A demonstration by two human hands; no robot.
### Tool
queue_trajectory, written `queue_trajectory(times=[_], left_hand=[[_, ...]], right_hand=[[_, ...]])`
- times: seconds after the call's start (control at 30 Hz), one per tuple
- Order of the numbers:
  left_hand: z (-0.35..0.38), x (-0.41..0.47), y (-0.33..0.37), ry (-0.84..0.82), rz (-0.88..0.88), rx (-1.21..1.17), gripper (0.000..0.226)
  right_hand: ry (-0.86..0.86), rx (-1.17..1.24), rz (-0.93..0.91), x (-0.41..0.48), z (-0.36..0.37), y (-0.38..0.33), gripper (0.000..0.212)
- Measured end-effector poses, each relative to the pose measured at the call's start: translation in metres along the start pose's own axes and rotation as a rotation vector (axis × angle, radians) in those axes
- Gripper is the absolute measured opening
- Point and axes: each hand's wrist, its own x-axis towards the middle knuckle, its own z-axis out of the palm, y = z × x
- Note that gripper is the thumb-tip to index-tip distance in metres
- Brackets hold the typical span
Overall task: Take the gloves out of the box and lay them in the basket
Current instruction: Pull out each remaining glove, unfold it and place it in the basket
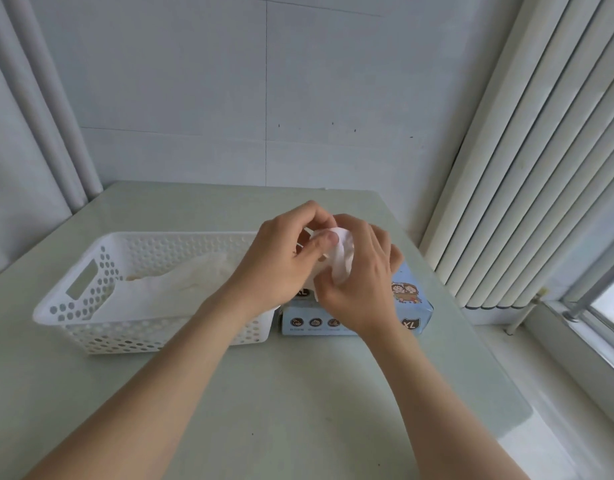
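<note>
White filmy glove (341, 261), pinched between fingers of our left hand (281, 261) and right hand (362, 285) over the blue cardboard box (411, 301): light, limp, slippery, so we'd hold its cuff

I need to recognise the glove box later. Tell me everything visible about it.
The glove box is a light blue carton, cardboard by its look, lying flat on the table just right of the white basket; whether they touch is unclear. Its front face carries round dark icons and a dark XL badge; cartoon figures show on its top. The left hand and right hand, both pinching a white glove above it, hide most of the top, opening included.
</note>
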Motion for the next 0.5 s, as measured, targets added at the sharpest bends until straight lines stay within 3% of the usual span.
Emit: queue_trajectory(times=[0.17,0.3,0.4,0.5], left_hand=[[-0.003,0.004,0.005,0.101,-0.036,-0.303,0.008],[-0.007,0.008,0.003,0.243,-0.2,-0.454,0.012],[-0.01,0.01,0.004,0.33,-0.4,-0.753,0.011],[-0.016,0.014,0.0,0.404,-0.515,-0.964,0.01]], right_hand=[[-0.094,0.125,0.083,0.001,-0.004,0.002,0.11],[-0.089,0.083,0.108,0.002,-0.004,0.003,0.09],[-0.097,-0.05,0.075,0.001,-0.003,0.003,0.072],[-0.088,-0.082,0.023,0.0,-0.002,0.003,0.077]])
